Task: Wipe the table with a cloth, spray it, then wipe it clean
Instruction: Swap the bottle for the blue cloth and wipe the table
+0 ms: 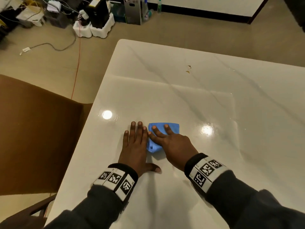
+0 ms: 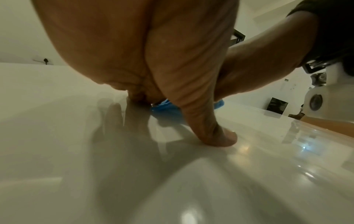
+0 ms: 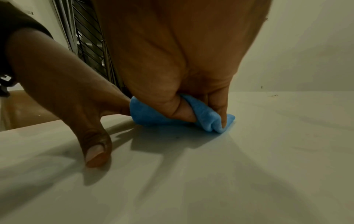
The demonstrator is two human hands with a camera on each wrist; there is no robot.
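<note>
Table [image 1: 189, 100], white and glossy, seen from the near edge toward the far left corner; two ceiling-light reflections on its surface. Item: cloth [image 1: 171, 128], blue, folded small and partly bunched, lying on the near part of the table, nearer the left edge than the right. Item: right hand [image 1: 173, 144], pressed down on the cloth, fingers spread and mostly straight over its top; the right wrist view shows the thumb and one finger tucked against a rolled fold at the cloth's edge, so it presses and lightly gathers rather than clenches. Item: left hand [image 1: 137, 146], flat on the bare table just beside the cloth, fingers straight and close together, thumb out to the side, holding nothing; its fingers touch or nearly touch the cloth's left side. Item: debris [image 1: 189, 68], a few small brownish bits, well apart from the cloth toward the far edge. Item: spray bottle [image 1: 146, 10], on the floor beyond the far left corner, out of reach. Step judged in hand: a wiping pass, probably the first dry one, as the debris remains and no bottle is at hand, though the glossy surface does not tell wet from dry. Next move calls for: steady downward pressure while sliding the cloth toward the far edge to collect the bits.
</note>
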